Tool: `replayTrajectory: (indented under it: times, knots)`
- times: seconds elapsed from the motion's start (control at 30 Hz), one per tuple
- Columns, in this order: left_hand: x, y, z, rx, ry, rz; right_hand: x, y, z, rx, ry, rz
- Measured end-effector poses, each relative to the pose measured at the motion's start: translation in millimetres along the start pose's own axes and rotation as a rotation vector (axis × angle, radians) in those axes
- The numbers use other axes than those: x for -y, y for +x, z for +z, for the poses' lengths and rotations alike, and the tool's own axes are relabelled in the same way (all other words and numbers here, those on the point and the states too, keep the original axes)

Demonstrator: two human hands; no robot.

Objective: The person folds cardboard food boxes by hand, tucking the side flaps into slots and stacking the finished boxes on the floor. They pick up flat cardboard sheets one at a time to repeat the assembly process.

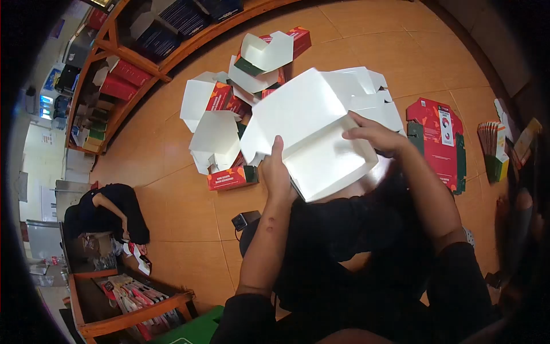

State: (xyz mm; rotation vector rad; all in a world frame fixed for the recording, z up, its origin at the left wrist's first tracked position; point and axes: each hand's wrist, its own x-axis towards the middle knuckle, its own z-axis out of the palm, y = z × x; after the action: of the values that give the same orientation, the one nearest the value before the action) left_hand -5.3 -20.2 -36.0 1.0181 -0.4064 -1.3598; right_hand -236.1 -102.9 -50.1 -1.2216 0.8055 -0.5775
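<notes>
Between my hands is a cardboard box, its white inside facing me and its wide lid flap raised. My left hand grips the near left side, thumb up along the wall. On the right, my right hand closes over the other side wall, with its thumb on the inside. Just beyond it lie white unfolded cardboard sheets. Several folded red and green boxes with open white lids, among them a front box, sit on the floor to the left of the held one.
A flat red box blank lies on the tiled floor at right, near a bundle of folded cartons. Wooden shelves with boxes stand at upper left. Another person bends down at left. A wooden rack stands lower left.
</notes>
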Motion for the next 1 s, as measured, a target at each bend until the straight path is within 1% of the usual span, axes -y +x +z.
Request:
replayTrajectory:
  times: [0.03,0.07,0.1,0.13,0.17,0.2,0.27,0.3,0.33,0.37,0.4,0.43,0.47,0.5,0.53,0.6,0.63,0.67,0.7,0.73,0.8,0.83,0.9,1.0]
  knots:
    - [3.1,6.4,-8.5,0.024,-0.022,-0.047,8.9,-3.2,-2.5,-0.014,-0.075,0.101]
    - [7.7,11.4,-14.2,0.02,-0.024,-0.043,6.8,1.1,-11.3,-0.008,-0.078,0.101]
    - [13.9,15.3,-17.8,0.014,0.028,0.015,1.2,6.6,-25.5,-0.094,-0.18,0.227]
    - [7.6,9.5,-3.5,0.008,0.079,0.069,-0.7,9.4,-30.5,-0.181,-0.282,0.354]
    - [2.5,-1.0,11.3,-0.395,0.159,-0.172,-6.4,8.4,-26.7,-0.345,-0.129,0.371]
    - [-2.2,-13.8,19.9,-0.342,0.149,-0.094,-8.8,9.8,-30.1,-0.345,-0.134,0.373]
    - [13.9,-3.8,4.9,-0.347,0.129,0.181,-13.2,18.0,-42.5,-0.37,-0.084,0.341]
    - [11.5,-5.1,5.8,-0.345,0.12,0.184,-18.0,26.9,-44.6,-0.379,-0.022,0.283]
    - [8.1,-7.6,7.0,-0.359,0.145,0.312,-7.8,32.4,-36.9,-0.347,0.056,0.232]
    - [6.4,-8.5,8.1,-0.371,0.17,0.437,-1.6,42.9,-25.8,-0.395,0.131,0.151]
    - [7.2,-7.5,8.1,-0.365,0.17,0.431,12.6,46.1,-8.6,-0.326,0.168,0.082]
    - [8.2,-6.5,6.5,-0.398,0.174,0.575,27.2,49.0,6.6,-0.099,0.42,-0.032]
    - [8.2,-6.5,4.1,-0.429,0.183,0.72,33.6,55.2,15.4,-0.074,0.467,0.023]
    - [8.1,-7.7,2.4,-0.423,0.211,0.768,32.6,58.9,24.5,-0.102,0.422,-0.048]
    - [7.3,-7.5,1.5,-0.41,0.218,0.763,25.9,67.4,28.6,-0.185,0.358,-0.073]
    - [6.8,-6.4,-0.3,-0.406,0.308,0.828,-12.4,85.9,17.5,-0.339,0.014,-0.117]
    - [6.1,-6.9,-0.1,-0.407,0.309,0.819,-29.9,87.2,6.3,-0.3,-0.312,-0.147]
    - [5.0,-8.1,1.4,-0.371,0.291,0.759,-52.6,85.5,-8.3,-0.25,-0.635,-0.17]
    - [5.4,-8.7,2.1,-0.336,0.271,0.699,-90.7,90.4,-23.2,-0.23,-0.936,-0.108]
    - [6.7,-7.7,1.9,-0.338,0.27,0.692,-115.1,86.5,-29.8,-0.158,-1.139,0.006]
    - [9.4,-5.8,2.5,-0.259,0.214,0.609,-123.5,65.3,-25.1,-0.048,-1.267,0.151]
    - [9.9,-5.2,2.7,-0.261,0.213,0.603,-128.0,63.6,-26.0,-0.045,-1.267,0.158]
    - [9.3,-4.1,3.3,-0.234,0.199,0.569,-135.0,63.4,-24.9,-0.091,-1.407,0.078]
    - [8.0,-4.3,2.1,-0.207,0.163,0.525,-133.3,69.9,-30.4,-0.033,-1.347,0.069]
